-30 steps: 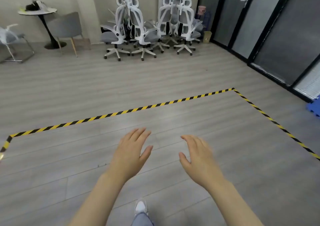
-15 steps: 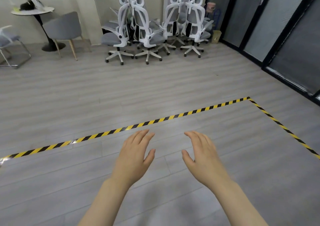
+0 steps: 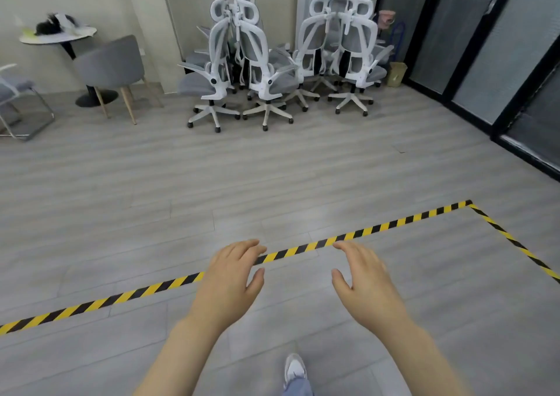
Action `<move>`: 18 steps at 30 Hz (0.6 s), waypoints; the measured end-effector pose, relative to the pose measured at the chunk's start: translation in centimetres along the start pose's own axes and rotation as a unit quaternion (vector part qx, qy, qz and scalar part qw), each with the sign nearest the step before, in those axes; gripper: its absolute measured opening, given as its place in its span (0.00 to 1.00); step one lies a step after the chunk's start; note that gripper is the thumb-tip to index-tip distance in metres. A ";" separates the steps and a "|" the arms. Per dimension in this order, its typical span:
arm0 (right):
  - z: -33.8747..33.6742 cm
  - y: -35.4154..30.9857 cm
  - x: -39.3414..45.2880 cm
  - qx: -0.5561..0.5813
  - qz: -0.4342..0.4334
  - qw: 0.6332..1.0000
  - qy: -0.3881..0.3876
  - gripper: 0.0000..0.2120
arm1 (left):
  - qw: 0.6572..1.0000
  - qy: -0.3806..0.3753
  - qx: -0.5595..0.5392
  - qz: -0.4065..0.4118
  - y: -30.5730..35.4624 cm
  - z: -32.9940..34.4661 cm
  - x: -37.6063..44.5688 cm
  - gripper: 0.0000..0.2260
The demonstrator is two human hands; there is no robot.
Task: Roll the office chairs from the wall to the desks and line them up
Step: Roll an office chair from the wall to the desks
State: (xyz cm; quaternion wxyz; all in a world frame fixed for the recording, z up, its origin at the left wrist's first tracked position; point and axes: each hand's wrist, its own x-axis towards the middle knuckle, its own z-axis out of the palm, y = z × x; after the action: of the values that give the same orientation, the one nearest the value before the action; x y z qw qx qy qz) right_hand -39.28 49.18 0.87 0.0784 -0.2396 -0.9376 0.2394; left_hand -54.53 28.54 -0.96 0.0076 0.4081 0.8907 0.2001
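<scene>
Several white-framed office chairs with grey seats are bunched together against the far wall, among them a left front chair (image 3: 212,77), a middle chair (image 3: 263,74) and a right chair (image 3: 357,59). They stand well ahead of me across bare floor. My left hand (image 3: 230,283) and my right hand (image 3: 366,283) are stretched out low in front of me, palms down, fingers relaxed, holding nothing. No desks are in view.
Yellow-and-black floor tape (image 3: 378,229) crosses under my hands and turns a corner at the right. A grey lounge chair (image 3: 112,65) and a round table (image 3: 57,36) stand at the back left. Dark glass doors (image 3: 485,47) line the right side. My shoe (image 3: 295,368) shows below.
I have walked forward: the chairs look larger and nearer, and the floor tape has slid down to lie under my hands. Both hands stay open and outstretched.
</scene>
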 end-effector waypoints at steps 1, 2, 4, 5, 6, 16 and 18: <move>-0.3 0.5 3.2 -0.002 -0.008 1.000 -0.001 0.20 | 1.000 0.006 0.007 -0.005 -0.7 -0.1 3.0 0.20; -0.7 0.8 6.2 -0.002 -0.018 1.000 -0.004 0.19 | 1.000 0.010 0.014 -0.015 -1.3 -0.4 5.8 0.21; -1.4 1.3 12.2 -0.008 -0.044 0.999 -0.007 0.17 | 0.999 0.017 0.027 -0.038 -2.8 -1.1 11.1 0.21; -1.7 1.4 15.1 -0.014 -0.057 0.998 -0.006 0.17 | 0.998 0.020 0.030 -0.049 -3.7 -1.3 13.6 0.21; -1.9 1.4 17.9 -0.021 -0.066 0.998 -0.008 0.16 | 0.998 0.023 0.030 -0.058 -4.5 -1.6 16.0 0.20; -0.1 1.5 42.2 -0.005 -0.082 0.996 -0.043 0.17 | 0.997 0.029 0.001 -0.066 -14.4 0.1 37.2 0.22; 0.7 1.2 47.7 -0.001 -0.078 0.996 -0.044 0.17 | 0.997 0.028 -0.008 -0.070 -17.3 0.4 41.8 0.20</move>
State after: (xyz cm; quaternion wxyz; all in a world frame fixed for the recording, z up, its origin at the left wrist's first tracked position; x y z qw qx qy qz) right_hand -80.63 73.08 1.22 0.0554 -0.1552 -0.9561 0.2423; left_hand -94.85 49.07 -1.31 -0.0002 0.3392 0.9153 0.2173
